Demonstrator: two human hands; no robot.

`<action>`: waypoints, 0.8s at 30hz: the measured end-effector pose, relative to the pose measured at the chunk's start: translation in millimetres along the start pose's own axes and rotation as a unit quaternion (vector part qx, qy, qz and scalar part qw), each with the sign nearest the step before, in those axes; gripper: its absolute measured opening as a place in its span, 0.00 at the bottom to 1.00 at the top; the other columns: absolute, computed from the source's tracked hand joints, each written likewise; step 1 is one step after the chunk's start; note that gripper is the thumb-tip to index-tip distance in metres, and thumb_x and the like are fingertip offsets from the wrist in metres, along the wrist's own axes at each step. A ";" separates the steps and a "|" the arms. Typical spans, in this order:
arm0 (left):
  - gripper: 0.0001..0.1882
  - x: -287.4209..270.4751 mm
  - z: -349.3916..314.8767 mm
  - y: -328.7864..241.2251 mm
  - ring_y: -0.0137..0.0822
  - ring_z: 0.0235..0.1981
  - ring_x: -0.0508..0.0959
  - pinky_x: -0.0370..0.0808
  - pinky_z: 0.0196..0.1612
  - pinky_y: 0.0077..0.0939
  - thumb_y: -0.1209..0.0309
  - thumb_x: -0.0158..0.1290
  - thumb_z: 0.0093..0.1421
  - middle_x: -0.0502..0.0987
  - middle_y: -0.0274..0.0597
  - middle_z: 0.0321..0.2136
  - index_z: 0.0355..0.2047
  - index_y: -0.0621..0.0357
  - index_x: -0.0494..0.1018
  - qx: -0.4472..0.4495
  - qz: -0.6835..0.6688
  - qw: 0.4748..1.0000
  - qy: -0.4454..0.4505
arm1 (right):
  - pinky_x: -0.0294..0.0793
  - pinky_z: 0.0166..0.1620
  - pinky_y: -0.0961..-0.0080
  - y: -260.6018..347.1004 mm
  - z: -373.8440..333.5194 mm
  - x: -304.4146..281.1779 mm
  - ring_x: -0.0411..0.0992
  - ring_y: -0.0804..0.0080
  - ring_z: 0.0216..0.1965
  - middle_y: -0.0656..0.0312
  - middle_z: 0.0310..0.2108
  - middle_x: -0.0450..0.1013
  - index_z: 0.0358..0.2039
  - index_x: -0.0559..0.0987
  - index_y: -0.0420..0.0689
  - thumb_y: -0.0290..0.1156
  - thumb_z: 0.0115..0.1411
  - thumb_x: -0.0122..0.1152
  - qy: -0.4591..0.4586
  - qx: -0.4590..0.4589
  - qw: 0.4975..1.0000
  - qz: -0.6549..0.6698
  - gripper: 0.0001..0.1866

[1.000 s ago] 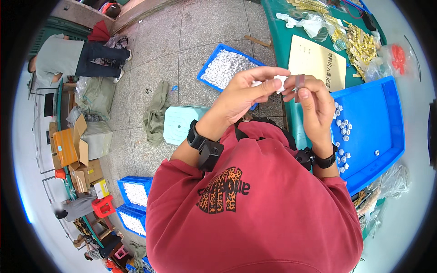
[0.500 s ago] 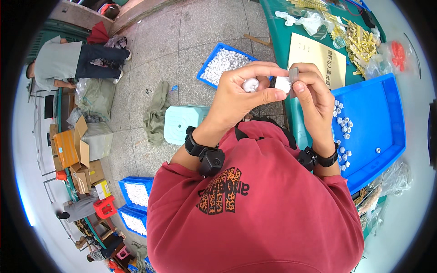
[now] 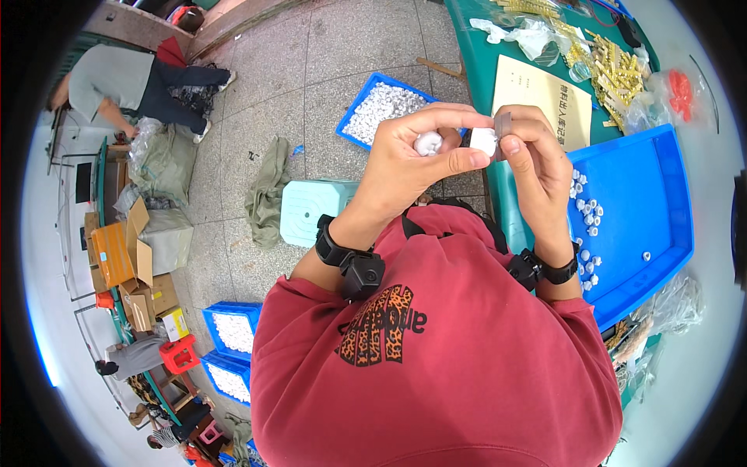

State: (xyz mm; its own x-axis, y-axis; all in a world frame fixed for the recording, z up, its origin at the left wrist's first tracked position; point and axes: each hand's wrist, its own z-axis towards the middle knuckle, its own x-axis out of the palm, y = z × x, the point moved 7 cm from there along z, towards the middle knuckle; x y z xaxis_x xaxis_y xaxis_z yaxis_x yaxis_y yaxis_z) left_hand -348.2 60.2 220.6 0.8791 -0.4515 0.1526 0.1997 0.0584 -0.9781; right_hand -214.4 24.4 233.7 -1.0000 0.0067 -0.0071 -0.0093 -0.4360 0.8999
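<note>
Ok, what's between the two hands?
Head view: a blocky white piece pinched by the left hand and a flat grey strip in the right hand.

Holds a white block point(image 3: 484, 141) in the left fingers point(image 3: 459, 119), with a rounded white piece point(image 3: 428, 143) to its left; pinches a grey strip point(image 3: 503, 127) in the right fingers point(image 3: 523, 161), above the left edge of the worktop point(image 3: 481, 62).

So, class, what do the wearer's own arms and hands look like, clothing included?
The left hand and right hand are ungloved. Each arm has a black wrist strap with a boxy black device beside it. The red sleeves end before these; no cables show.
</note>
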 end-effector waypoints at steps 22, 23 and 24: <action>0.19 11.4 -0.5 22.0 0.18 0.19 0.63 0.58 0.20 0.10 0.66 0.52 0.57 0.70 0.32 0.26 0.46 0.62 0.68 -0.181 -0.171 0.964 0.096 | 0.70 0.35 0.75 20.7 2.6 -0.6 0.71 0.68 0.32 0.55 0.29 0.72 0.31 0.72 0.38 0.23 0.57 0.52 0.056 -0.165 0.980 -0.099 0.03; 0.19 10.4 -0.5 25.1 0.18 0.19 0.62 0.57 0.19 0.10 0.65 0.50 0.58 0.70 0.32 0.26 0.47 0.62 0.67 -0.191 -0.194 0.959 0.084 | 0.70 0.35 0.75 22.8 3.0 1.1 0.71 0.68 0.31 0.55 0.29 0.72 0.31 0.72 0.38 0.23 0.57 0.51 0.065 -0.183 0.973 -0.123 0.03; 0.19 9.6 -0.6 25.0 0.18 0.19 0.62 0.57 0.19 0.10 0.65 0.50 0.58 0.70 0.32 0.26 0.47 0.62 0.67 -0.191 -0.194 0.959 0.084 | 0.70 0.35 0.75 21.4 3.4 0.2 0.71 0.68 0.31 0.55 0.29 0.72 0.31 0.72 0.38 0.23 0.57 0.51 0.064 -0.183 0.973 -0.124 0.03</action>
State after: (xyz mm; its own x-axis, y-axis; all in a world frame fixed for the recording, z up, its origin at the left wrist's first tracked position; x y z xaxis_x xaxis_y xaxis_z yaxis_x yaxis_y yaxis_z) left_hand -335.0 56.9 197.5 0.6819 -0.5130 0.5214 0.2956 -0.4587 -0.8380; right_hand -214.8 18.2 254.4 -0.9589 0.0500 -0.2795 -0.2270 -0.7263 0.6489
